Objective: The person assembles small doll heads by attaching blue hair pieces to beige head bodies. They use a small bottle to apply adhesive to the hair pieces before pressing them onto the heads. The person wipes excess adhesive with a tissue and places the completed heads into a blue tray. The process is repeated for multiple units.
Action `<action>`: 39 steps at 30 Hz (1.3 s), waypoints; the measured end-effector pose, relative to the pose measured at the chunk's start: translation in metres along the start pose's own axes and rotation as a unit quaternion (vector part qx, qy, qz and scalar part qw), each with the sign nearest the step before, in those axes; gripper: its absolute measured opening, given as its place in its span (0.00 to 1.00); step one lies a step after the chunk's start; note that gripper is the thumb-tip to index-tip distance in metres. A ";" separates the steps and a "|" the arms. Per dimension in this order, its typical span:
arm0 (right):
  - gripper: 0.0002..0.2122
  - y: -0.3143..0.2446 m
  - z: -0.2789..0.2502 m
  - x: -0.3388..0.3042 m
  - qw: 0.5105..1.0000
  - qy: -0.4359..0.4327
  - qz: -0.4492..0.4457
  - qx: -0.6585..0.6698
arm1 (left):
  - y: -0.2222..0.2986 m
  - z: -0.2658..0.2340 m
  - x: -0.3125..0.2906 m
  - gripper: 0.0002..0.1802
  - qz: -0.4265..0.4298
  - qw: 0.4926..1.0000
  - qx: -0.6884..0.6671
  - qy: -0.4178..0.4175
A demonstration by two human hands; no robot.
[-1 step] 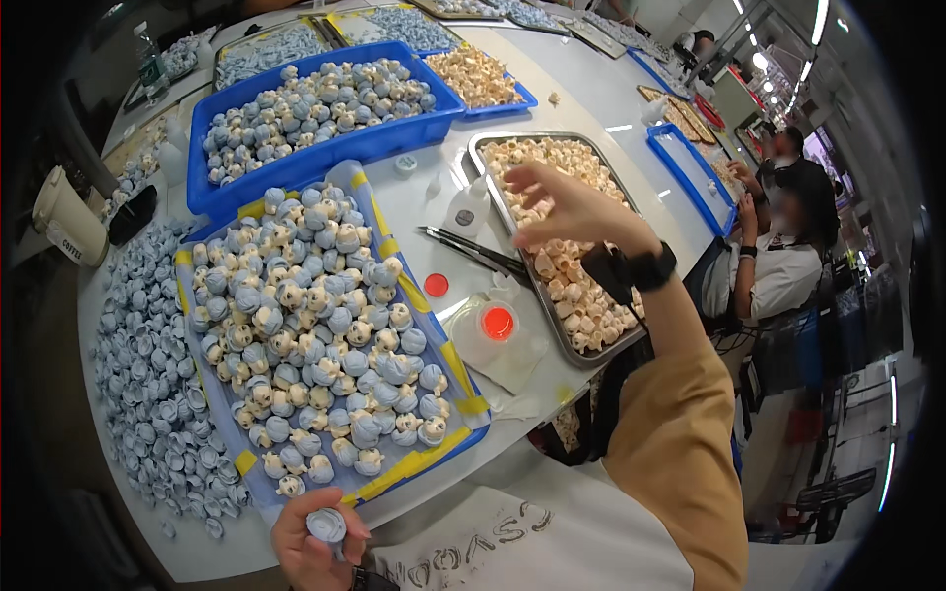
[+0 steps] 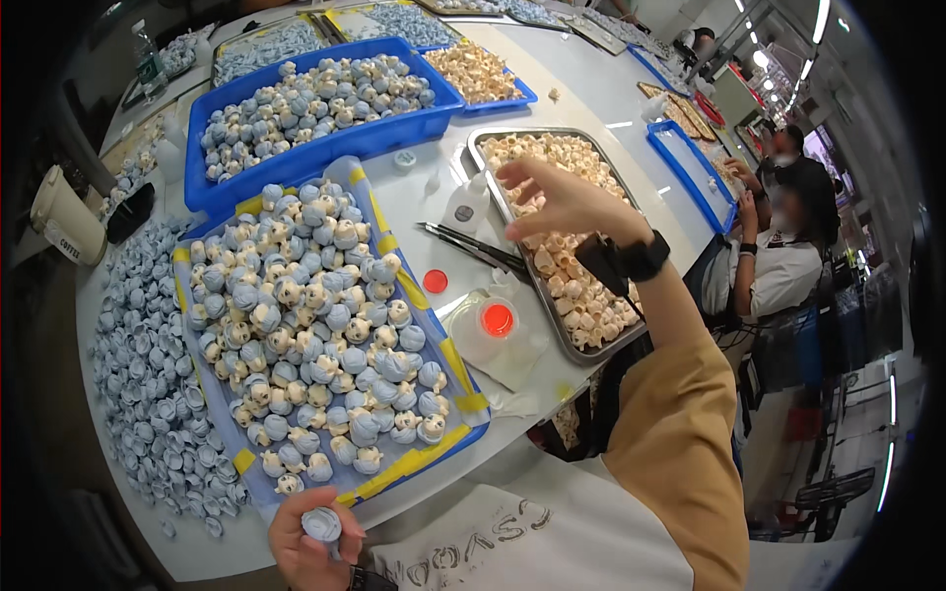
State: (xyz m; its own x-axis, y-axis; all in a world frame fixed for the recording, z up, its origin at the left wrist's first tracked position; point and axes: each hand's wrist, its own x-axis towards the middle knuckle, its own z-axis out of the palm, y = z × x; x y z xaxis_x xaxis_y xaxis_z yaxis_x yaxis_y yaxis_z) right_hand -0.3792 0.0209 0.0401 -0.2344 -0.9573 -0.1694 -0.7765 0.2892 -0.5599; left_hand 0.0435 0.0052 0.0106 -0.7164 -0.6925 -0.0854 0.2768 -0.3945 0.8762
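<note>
My left hand, low at the near edge of the table, has its fingers closed round a light-blue, cap-like piece with a ridged surface. Over the metal tray of small cream hollow pieces, my right hand hangs with thumb and fingers apart; nothing shows between them. Just beyond my left hand is a lined blue tray edged with yellow tape, heaped with small doll heads in cream and light blue. Loose blue caps are piled to its left.
Between the trays are a white squeeze bottle, black tweezers, a tub of red-orange stuff and a red disc. A deep blue bin of doll heads stands behind. A beige cup is at left; people sit at right.
</note>
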 end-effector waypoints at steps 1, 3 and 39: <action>0.31 0.001 0.002 0.006 1.000 0.001 0.001 -0.013 | -0.001 -0.002 -0.001 0.32 -0.001 1.000 -0.003 0.013; 0.29 0.001 0.005 0.012 0.999 0.002 0.001 -0.042 | -0.002 -0.004 -0.002 0.31 -0.002 0.999 -0.019 0.038; 0.15 -0.023 0.019 -0.108 0.974 -0.083 0.061 0.201 | -0.001 -0.010 -0.006 0.30 -0.054 0.998 -0.010 0.040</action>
State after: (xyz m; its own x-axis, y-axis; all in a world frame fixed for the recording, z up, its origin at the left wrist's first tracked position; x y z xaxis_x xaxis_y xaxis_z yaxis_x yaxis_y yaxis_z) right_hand -0.3250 0.1175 0.0559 -0.1860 -0.9121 -0.3653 -0.4486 0.4096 -0.7943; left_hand 0.0538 0.0036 0.0060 -0.6894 -0.6910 -0.2174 0.2138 -0.4808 0.8504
